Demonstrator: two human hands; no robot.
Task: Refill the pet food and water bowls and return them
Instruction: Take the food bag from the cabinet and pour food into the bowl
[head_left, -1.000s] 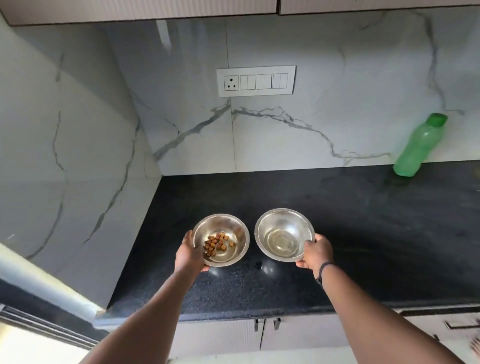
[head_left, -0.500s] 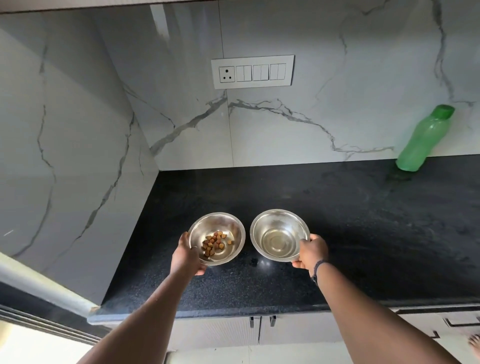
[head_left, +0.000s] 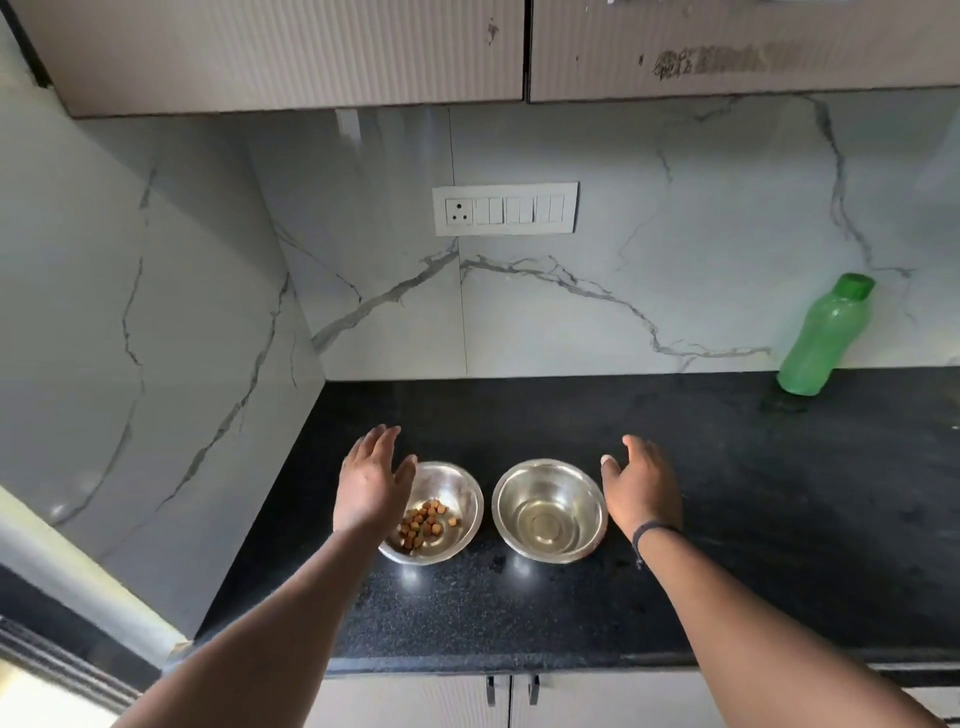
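Observation:
Two steel bowls stand side by side on the black counter (head_left: 727, 519). The left bowl (head_left: 457, 499) holds a small heap of brown kibble (head_left: 423, 525). In the right bowl (head_left: 549, 510) lies a shallow layer of clear water. My left hand (head_left: 375, 480) hovers over the left bowl's left rim with fingers straight, holding nothing and hiding part of that rim. Just right of the water bowl, my right hand (head_left: 641, 486) is raised with fingers relaxed and empty; a dark band sits on its wrist.
A green plastic bottle (head_left: 823, 335) with a green cap stands at the back right against the marble wall. A switch plate (head_left: 505, 209) is on the backsplash. Cabinets (head_left: 311, 52) hang overhead. A marble side wall closes the left; cupboard doors sit below the counter edge.
Both hands have let go of the bowls and lifted away with fingers spread. The bowls now stand on the counter. The camera has tilted up, showing the upper cabinets.

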